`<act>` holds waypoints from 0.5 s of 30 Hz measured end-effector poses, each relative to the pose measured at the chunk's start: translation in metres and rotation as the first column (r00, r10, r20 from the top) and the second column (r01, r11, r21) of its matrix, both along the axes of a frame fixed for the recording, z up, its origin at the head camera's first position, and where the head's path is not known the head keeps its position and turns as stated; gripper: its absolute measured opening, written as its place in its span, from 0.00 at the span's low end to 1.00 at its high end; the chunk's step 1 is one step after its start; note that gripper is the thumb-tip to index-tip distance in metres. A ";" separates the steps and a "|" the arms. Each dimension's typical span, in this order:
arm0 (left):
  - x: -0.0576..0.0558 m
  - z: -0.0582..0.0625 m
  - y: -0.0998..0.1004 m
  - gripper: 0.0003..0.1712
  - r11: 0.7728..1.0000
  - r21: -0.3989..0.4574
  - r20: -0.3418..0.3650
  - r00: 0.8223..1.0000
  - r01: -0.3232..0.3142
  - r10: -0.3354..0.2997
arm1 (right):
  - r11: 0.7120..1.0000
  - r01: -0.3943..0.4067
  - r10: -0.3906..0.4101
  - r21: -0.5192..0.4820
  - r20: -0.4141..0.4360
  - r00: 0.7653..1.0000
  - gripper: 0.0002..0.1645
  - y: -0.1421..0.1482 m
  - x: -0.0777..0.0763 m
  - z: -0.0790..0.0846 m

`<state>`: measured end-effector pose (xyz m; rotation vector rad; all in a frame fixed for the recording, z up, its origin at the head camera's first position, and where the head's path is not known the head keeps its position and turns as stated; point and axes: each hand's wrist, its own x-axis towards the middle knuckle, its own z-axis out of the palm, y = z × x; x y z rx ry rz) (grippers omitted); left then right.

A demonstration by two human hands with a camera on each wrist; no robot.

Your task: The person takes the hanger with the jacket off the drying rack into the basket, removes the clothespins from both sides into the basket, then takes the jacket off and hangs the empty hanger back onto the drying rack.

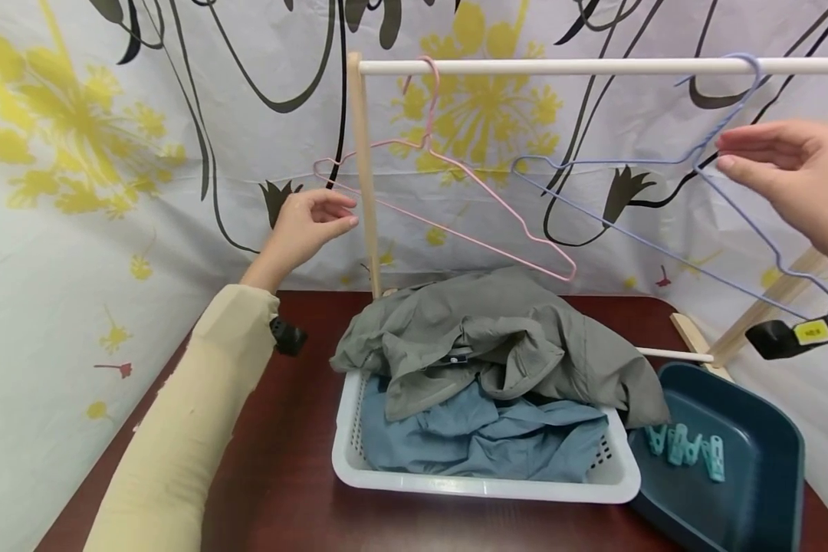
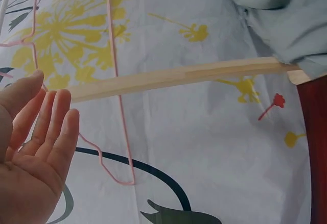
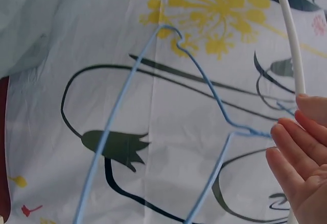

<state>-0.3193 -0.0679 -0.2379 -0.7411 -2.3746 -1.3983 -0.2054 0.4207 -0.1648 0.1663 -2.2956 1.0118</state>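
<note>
A pink wire hanger (image 1: 479, 188) hangs by its hook from the white rail (image 1: 559, 67), left of centre. Farther right on the same rail is a blue wire hanger (image 1: 607, 161). My left hand (image 1: 310, 222) is beside the upright wooden post (image 1: 364, 169), fingers loosely bent and nothing between them; the left wrist view shows them extended. Close to the twisted neck of the blue hanger, my right hand (image 1: 793, 169) has its fingers extended and its thumb apart below them. In the right wrist view, those fingertips (image 3: 278, 132) lie right at the hanger's neck.
Below the rail, a white basket (image 1: 486, 487) holds a blue garment (image 1: 469, 437) and a grey garment (image 1: 510, 322) draped over its back rim. On its right, a dark blue tub (image 1: 766, 460) contains several teal clothespins (image 1: 678, 445). Both stand on a dark red table (image 1: 276, 460).
</note>
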 end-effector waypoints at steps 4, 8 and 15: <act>0.002 -0.009 0.001 0.16 0.995 -0.067 0.022 0.997 0.077 -0.076 | 0.993 0.017 -0.024 0.120 0.053 0.998 0.21 -0.006 0.004 -0.014; 0.004 -0.020 0.005 0.17 0.976 -0.158 0.094 0.986 0.152 -0.138 | 0.979 -0.028 0.014 0.202 0.070 0.997 0.22 -0.015 0.003 -0.030; 0.003 -0.037 0.015 0.19 0.927 -0.257 0.247 0.946 0.273 -0.210 | 0.957 -0.150 0.100 0.250 0.202 0.974 0.23 -0.026 -0.005 -0.055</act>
